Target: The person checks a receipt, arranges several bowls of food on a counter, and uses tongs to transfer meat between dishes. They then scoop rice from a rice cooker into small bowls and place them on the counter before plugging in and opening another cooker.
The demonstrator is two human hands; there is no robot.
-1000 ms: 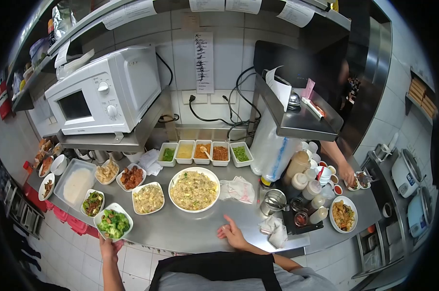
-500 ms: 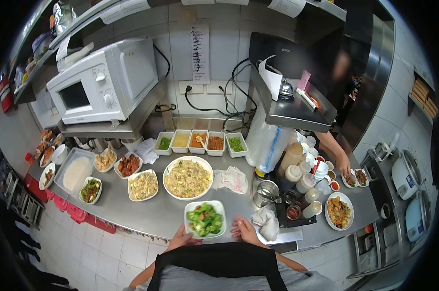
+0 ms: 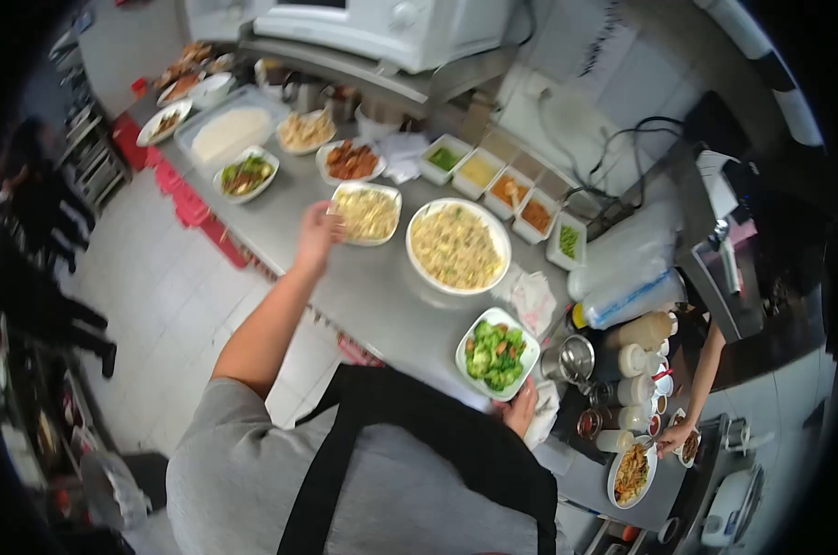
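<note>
My left hand point(image 3: 319, 233) is stretched out to the left, fingers loosely apart at the near rim of a square white bowl of fried rice point(image 3: 367, 215). My right hand point(image 3: 519, 409) grips the lower right edge of a white dish of broccoli point(image 3: 495, 356) with brown pieces in it, close over the front of the counter. Between these two stands a large round bowl of fried rice point(image 3: 458, 245). A crumpled white cloth point(image 3: 533, 301) lies just beyond the broccoli dish, and a metal pot point(image 3: 568, 359) stands to its right.
Several dishes line the left, among them glazed meat point(image 3: 351, 161) and greens point(image 3: 245, 176). Small topping tubs point(image 3: 479, 171) sit along the back. Squeeze bottles point(image 3: 634, 361) crowd the right. Another person's hand point(image 3: 675, 437) works over an oval plate point(image 3: 633, 474). The microwave point(image 3: 410, 28) overhangs the counter.
The view has turned left and tilted. My left hand has let go of the broccoli dish and moved to the square rice bowl. My right hand has come onto the dish.
</note>
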